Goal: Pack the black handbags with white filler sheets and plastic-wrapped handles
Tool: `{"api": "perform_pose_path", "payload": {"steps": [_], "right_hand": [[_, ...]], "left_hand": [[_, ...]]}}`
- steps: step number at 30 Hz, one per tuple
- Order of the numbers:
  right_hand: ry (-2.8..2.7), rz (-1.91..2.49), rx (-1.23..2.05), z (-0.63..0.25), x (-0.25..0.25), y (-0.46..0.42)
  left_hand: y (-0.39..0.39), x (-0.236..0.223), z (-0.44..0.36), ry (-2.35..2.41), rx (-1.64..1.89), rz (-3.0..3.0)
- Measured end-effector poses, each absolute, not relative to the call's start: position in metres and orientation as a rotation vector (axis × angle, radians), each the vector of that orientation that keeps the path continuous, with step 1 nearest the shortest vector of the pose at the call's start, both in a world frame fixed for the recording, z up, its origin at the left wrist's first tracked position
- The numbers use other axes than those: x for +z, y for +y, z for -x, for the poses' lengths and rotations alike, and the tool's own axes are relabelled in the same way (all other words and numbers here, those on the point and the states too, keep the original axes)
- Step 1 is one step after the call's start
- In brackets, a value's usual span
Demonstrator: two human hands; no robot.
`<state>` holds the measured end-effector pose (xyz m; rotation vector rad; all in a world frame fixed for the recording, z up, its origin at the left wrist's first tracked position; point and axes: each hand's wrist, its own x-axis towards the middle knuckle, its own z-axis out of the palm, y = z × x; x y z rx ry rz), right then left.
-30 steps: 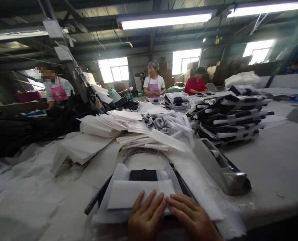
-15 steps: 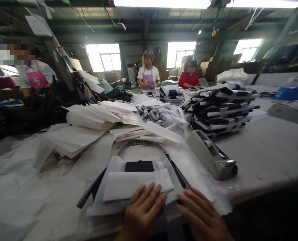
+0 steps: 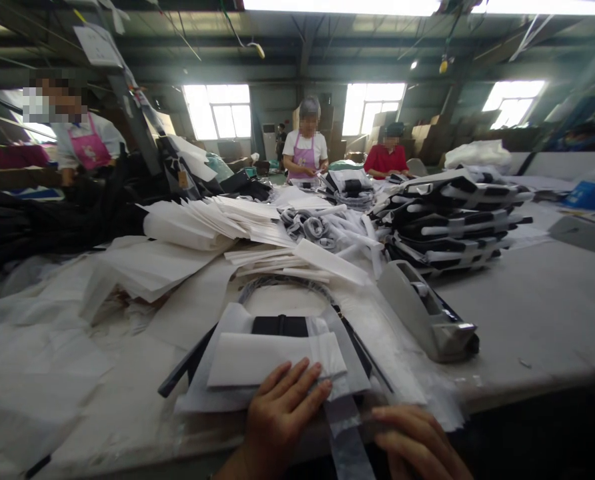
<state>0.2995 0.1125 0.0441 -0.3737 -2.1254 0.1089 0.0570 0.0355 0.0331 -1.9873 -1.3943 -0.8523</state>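
A black handbag (image 3: 277,326) lies on the table, with thin whitish wrapping sheets and a folded white paper (image 3: 257,360) over its front. Behind it stands the looped handle (image 3: 282,280), wrapped in clear film. My left hand (image 3: 282,407) rests flat with fingers out on the folded paper's right end, beside a strip of clear tape (image 3: 347,433) that runs down over the table edge. Just right of that strip is my right hand (image 3: 417,433), its fingers bent a little and apart, nothing visible in them; its thumb is hidden.
A grey tape dispenser (image 3: 427,313) stands to the right. Behind it rises a stack of wrapped black bags (image 3: 452,220). White paper sheets (image 3: 202,223) and rolled wrapped pieces (image 3: 322,227) cover the table's middle. Dark material (image 3: 52,227) lies left. Several people work beyond.
My right hand has moved off the wrapping, down and to the right, and more of the tape strip shows. My left hand stays on the paper. The view has shifted slightly.
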Motion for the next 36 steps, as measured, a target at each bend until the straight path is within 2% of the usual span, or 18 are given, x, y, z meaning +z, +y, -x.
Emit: {"api": "perform_pose_path", "payload": {"steps": [9,15,27,36], "right_hand": [[-2.321,0.245,-0.125,-0.257,0.056,0.145],[-2.283,0.342,-0.033,-0.243,0.052,0.138],[-2.269,0.245,0.084,-0.253,0.039,0.144],[-2.225,0.233,0.012,-0.257,0.027,0.142]], "left_hand": [[0.033,0.033,-0.059,-1.448,-0.904,2.009],[0.032,0.046,-0.068,-1.626,-0.972,2.055],[0.042,0.026,-0.066,-1.461,-1.1,1.917],[0.04,0.026,-0.066,-1.395,-1.057,1.947]]}}
